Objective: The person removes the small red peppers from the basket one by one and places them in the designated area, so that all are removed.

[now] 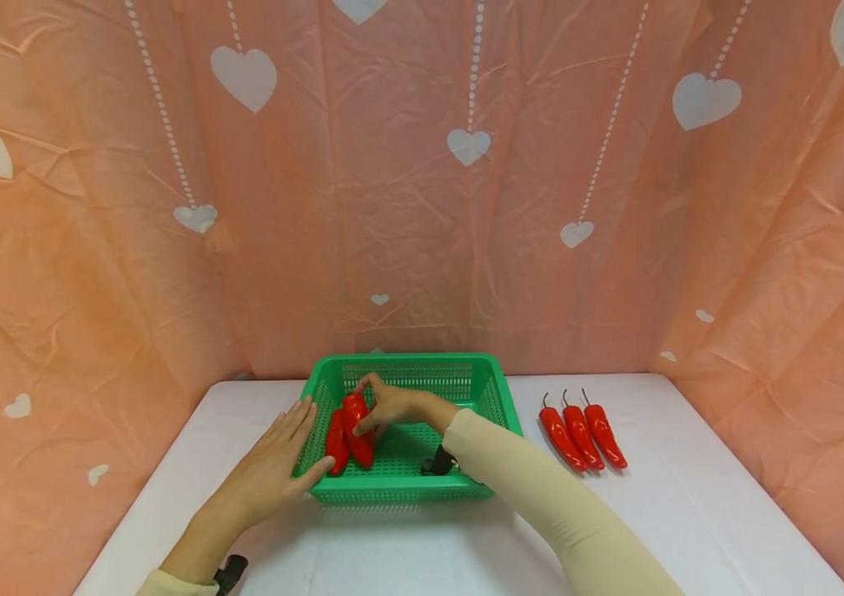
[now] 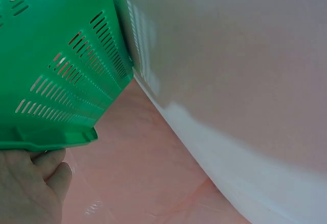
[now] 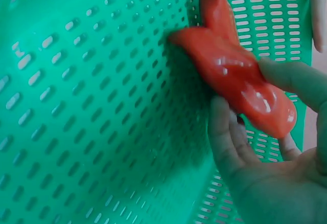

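Observation:
A green plastic basket [image 1: 407, 483] with slotted walls stands on the white table. Inside it, at the left end, my right hand [image 1: 390, 406] holds a glossy red chili pepper [image 1: 357, 420] between thumb and fingers. Another red chili pepper [image 1: 335, 443] lies beside it, against the left wall. In the right wrist view the held chili pepper [image 3: 225, 65] slants across the other one, its tip close over the basket floor. My left hand [image 1: 265, 468] rests along the left rim with straight fingers, thumb over the near corner. The left wrist view shows that hand [image 2: 30, 188] at the rim.
To the right of the basket, three red chili peppers [image 1: 578, 434] with dark stems lie side by side on the white tabletop [image 1: 660, 513]. A pink curtain [image 1: 407, 207] with white hearts hangs around the back and sides of the table.

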### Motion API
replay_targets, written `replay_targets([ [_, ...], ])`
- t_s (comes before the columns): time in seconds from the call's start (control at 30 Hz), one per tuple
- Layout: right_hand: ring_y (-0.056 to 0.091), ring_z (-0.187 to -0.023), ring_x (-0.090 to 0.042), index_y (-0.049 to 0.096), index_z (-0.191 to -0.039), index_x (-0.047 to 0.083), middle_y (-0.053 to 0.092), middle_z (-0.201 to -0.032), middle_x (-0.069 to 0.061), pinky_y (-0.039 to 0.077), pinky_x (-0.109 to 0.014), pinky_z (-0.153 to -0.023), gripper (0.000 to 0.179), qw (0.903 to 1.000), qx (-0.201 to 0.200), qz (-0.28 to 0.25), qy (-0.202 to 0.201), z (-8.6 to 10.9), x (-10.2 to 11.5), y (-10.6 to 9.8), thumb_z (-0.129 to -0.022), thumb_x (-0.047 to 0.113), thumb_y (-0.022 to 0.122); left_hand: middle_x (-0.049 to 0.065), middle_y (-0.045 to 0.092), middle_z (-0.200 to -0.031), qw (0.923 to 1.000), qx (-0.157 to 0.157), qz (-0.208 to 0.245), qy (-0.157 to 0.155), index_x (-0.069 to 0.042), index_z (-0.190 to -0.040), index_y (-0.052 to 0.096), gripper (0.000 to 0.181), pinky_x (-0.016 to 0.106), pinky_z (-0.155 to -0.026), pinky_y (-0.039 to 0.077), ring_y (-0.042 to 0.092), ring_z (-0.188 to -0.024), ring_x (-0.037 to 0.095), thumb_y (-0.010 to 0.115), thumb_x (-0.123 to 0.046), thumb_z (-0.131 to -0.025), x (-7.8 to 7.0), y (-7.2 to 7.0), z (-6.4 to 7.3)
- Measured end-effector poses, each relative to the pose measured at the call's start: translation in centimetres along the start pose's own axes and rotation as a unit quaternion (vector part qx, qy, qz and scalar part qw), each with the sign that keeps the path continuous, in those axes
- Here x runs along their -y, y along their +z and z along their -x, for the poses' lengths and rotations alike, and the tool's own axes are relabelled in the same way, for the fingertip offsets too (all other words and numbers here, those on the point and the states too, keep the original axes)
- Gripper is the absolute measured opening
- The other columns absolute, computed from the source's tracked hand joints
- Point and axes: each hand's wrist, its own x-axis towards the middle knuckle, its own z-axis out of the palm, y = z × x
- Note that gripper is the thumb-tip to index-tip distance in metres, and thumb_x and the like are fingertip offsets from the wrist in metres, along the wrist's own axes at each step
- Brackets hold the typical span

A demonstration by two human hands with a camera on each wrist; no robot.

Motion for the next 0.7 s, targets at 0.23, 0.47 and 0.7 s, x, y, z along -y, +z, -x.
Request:
replay_targets([
  [0.23,0.071,-0.094,-0.028,0.034,-0.151,0.014,0.066,-0.113,-0.017,0.064,-0.048,-0.089,0.068,0.9995,-0.026,0.014,-0.014,0.6,0.6,-0.3,-0.099,0.004,0.075,0.021,0.026,-0.175,1.0000,0.001,-0.001,0.000,0.007,-0.164,0.033,0.087,0.062,-0.130,0.024,0.022,-0.163,0.041,0.062,-0.052,-0.106,0.0,-0.1,0.0],
  [0.47,0.069,-0.085,-0.026,0.036,-0.158,0.013,0.065,-0.111,-0.016,0.058,-0.061,-0.099,0.071,0.9984,-0.049,0.008,-0.028,1.2,1.3,-1.2,-0.100,0.006,0.076,0.021,0.026,-0.175,1.0000,0.004,0.001,-0.003,0.006,-0.165,0.033,0.088,0.063,-0.129,0.024,0.022,-0.163,0.042,0.062,-0.052,-0.106,-0.1,-0.2,0.0],
  [0.7,0.071,-0.088,-0.026,0.039,-0.157,0.015,0.066,-0.112,-0.017,0.054,-0.067,-0.104,0.069,0.9979,-0.049,-0.001,-0.043,1.9,2.2,-2.1,-0.100,0.006,0.076,0.022,0.025,-0.175,1.0000,0.008,0.003,-0.004,0.007,-0.164,0.033,0.088,0.063,-0.130,0.023,0.021,-0.163,0.042,0.062,-0.051,-0.106,-0.2,-0.3,0.0],
])
